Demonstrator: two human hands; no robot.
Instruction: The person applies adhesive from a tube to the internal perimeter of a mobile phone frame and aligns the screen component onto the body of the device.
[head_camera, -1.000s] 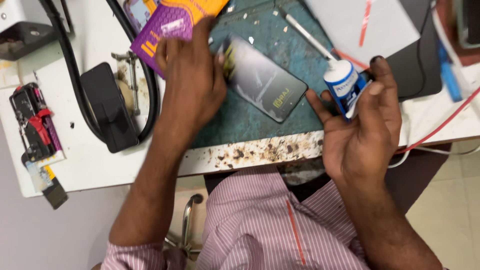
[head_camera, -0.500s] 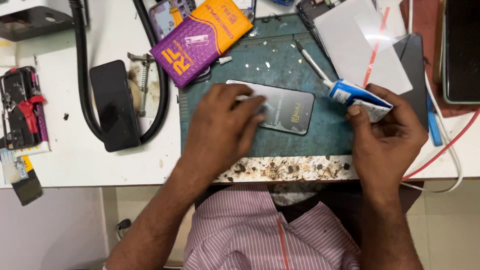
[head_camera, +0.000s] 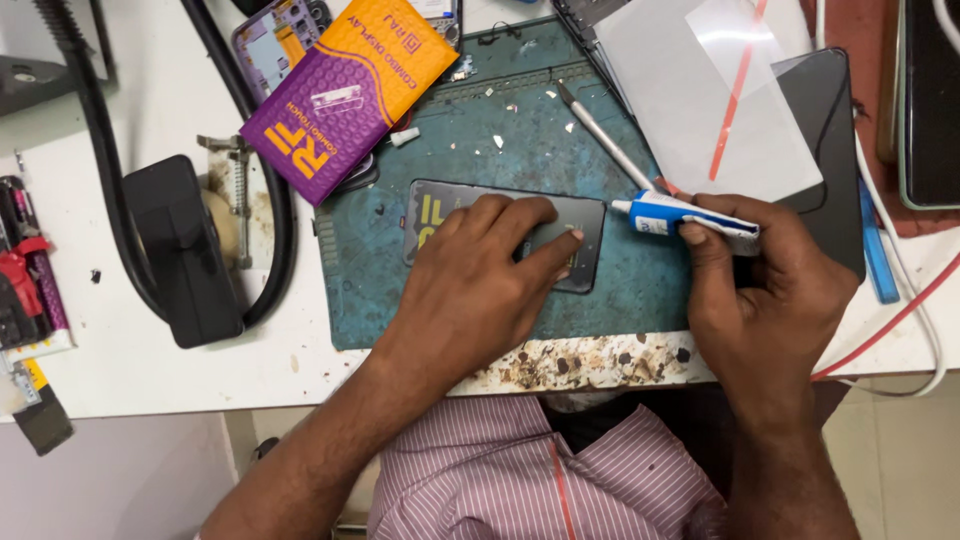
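While your left hand (head_camera: 480, 290) lies spread, fingers pressing the dark phone panel (head_camera: 440, 218) flat on the green mat (head_camera: 640, 290) at the counter's near edge, your right hand (head_camera: 770, 300) pinches a small white-and-blue glue tube (head_camera: 665, 214) just right of the panel, nozzle pointing left toward it. You seem to be at the gluing step. Next, bring the tip to the panel's edge with a light, even squeeze, keeping the panel pinned.

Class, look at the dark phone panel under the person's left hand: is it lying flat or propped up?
Flat: the phone panel lies on the green mat, pressed by the left hand.
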